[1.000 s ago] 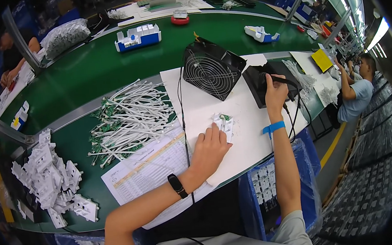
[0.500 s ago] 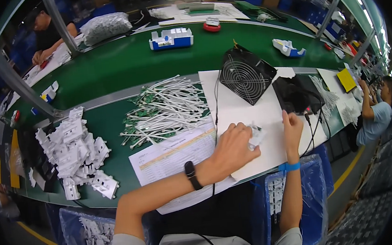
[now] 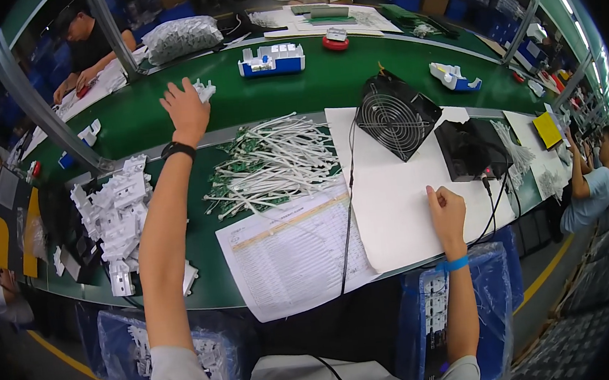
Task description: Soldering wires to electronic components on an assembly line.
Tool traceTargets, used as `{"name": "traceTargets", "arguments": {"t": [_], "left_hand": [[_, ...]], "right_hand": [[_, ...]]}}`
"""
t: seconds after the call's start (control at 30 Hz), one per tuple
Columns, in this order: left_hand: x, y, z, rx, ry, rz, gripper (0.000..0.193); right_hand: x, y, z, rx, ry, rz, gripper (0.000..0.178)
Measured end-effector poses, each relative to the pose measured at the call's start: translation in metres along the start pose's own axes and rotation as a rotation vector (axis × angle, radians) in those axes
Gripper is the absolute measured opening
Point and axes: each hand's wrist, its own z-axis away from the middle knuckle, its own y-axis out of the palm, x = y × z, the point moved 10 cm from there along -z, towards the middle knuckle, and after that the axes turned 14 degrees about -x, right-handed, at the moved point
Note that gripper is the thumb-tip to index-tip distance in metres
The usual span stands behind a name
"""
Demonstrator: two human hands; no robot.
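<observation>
My left hand (image 3: 187,112) is stretched out over the green conveyor belt (image 3: 267,98). A small white plastic part (image 3: 204,90) sits at its thumb side, apparently pinched between thumb and index finger, while the other fingers are spread. My right hand (image 3: 448,212) hovers above the white board (image 3: 401,218) with its fingers curled closed. Whatever it may hold is hidden. Left of the board lies a pile of white cables with green circuit boards (image 3: 273,160). White plastic housings (image 3: 122,213) are heaped beyond my left forearm.
A black fan (image 3: 396,117) and a black box with cords (image 3: 471,150) stand behind my right hand. A printed sheet (image 3: 292,256) overhangs the bench edge. Blue-and-white casings (image 3: 271,61) rest on the belt. Lined blue bins (image 3: 491,297) are below. Co-workers sit around.
My left hand has moved from the white board far to the left and forward, over the belt, carrying the white plastic part. My right hand stays over the board, slightly lower.
</observation>
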Motion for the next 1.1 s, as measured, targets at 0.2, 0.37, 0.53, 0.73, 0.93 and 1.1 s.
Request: {"name": "traceTargets", "arguments": {"t": [0.2, 0.37, 0.53, 0.73, 0.93, 1.1], "left_hand": [[-0.001, -0.015, 0.026, 0.236, 0.333, -0.516, 0.073], [0.057, -0.078, 0.055, 0.626, 0.221, -0.427, 0.068], [0.101, -0.143, 0.077, 0.805, -0.057, -0.287, 0.104], [0.112, -0.166, 0.087, 0.614, 0.064, -0.190, 0.096], [0.099, -0.178, 0.085, 0.479, 0.191, -0.139, 0.071], [0.070, -0.195, 0.072, 0.287, 0.247, -0.074, 0.067]], "right_hand": [[0.078, 0.011, 0.027, 0.164, -0.124, -0.171, 0.034], [0.252, 0.045, 0.060, 0.467, -0.448, -0.502, 0.016], [0.345, 0.128, 0.077, 0.467, -0.791, -0.553, 0.020], [0.359, 0.218, 0.094, 0.214, -0.932, -0.341, 0.035], [0.363, 0.227, 0.085, 0.278, -0.846, -0.343, 0.007], [0.354, 0.206, 0.064, 0.253, -0.614, -0.473, 0.008]]}}
